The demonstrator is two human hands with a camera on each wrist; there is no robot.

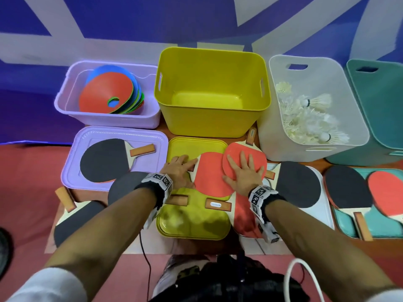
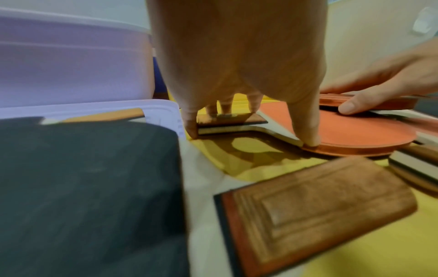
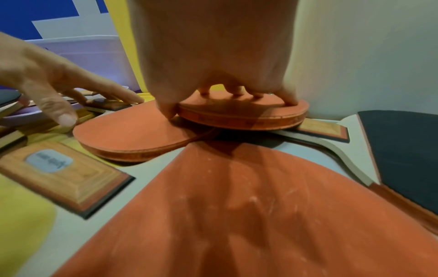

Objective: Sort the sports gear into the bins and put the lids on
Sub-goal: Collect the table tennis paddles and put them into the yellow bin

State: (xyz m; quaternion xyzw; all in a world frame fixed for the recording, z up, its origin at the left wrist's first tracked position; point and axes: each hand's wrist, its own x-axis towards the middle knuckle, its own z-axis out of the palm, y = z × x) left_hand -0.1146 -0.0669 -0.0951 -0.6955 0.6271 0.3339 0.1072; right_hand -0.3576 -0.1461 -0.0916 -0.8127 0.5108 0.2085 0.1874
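Note:
The empty yellow bin (image 1: 209, 118) stands at the back centre, its yellow lid (image 1: 192, 225) flat in front. Two red paddles overlap on the lid. My left hand (image 1: 181, 168) arches over the handle of the lower red paddle (image 1: 209, 177), far fingers and thumb (image 2: 308, 138) bracketing its neck. My right hand (image 1: 244, 171) spreads across the blade of the upper red paddle (image 1: 234, 149), thumb (image 3: 168, 110) hooked at its edge. That blade (image 3: 241, 116) rests on the lower paddle (image 3: 132, 135).
A purple bin (image 1: 72, 105) holds coloured discs (image 1: 104, 92); a white bin (image 1: 283, 136) holds shuttlecocks (image 1: 314, 118); a teal bin (image 1: 381, 105) stands far right. Several more paddles lie on the purple lid (image 1: 72, 166), white lid and teal lid (image 1: 346, 223).

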